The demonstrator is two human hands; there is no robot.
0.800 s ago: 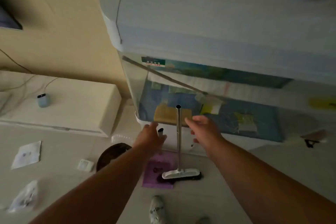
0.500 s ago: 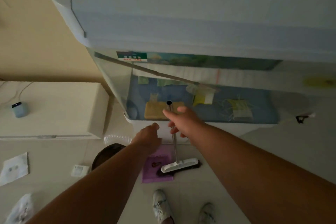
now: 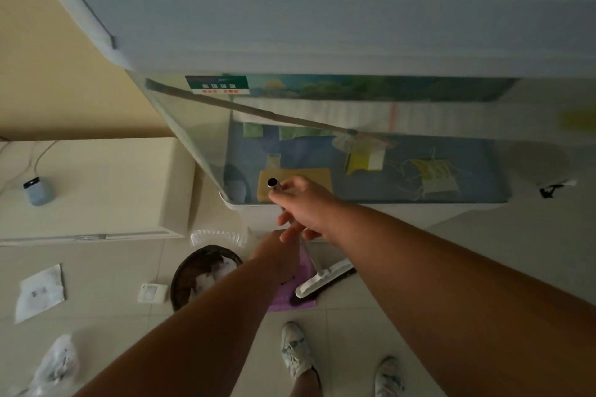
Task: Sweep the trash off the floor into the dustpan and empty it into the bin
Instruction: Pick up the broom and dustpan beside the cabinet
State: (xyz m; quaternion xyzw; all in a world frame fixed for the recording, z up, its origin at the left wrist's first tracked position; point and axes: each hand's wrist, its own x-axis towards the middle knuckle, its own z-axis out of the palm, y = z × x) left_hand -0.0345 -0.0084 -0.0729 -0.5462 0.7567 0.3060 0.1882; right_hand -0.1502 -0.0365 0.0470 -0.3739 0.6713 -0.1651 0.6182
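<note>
My right hand (image 3: pixel 306 206) is closed around the upper part of the broom's metal handle (image 3: pixel 273 183). The handle slants down to the white broom head (image 3: pixel 324 280), which rests on the floor tiles. My left hand (image 3: pixel 274 250) is lower and partly hidden behind the right one; its fingers curl over the upright handle of the purple dustpan (image 3: pixel 290 298), which lies under the broom head. A dark round bin (image 3: pixel 193 267) with white scraps inside stands just left of the dustpan. On the floor to the left lie a paper sheet (image 3: pixel 40 290), a small white box (image 3: pixel 151 293) and a crumpled plastic bag (image 3: pixel 58 364).
A large glass tank (image 3: pixel 322 138) with a pale lid rises straight ahead, close to my hands. A low cream cabinet (image 3: pixel 96 187) with a small blue device (image 3: pixel 37 192) stands at the left. My two feet in white shoes (image 3: pixel 295 351) are below the dustpan.
My right hand has closed on the broom handle and tilted it, swinging the broom head to the right. My left hand has come down over the dustpan handle. The view has tipped downward.
</note>
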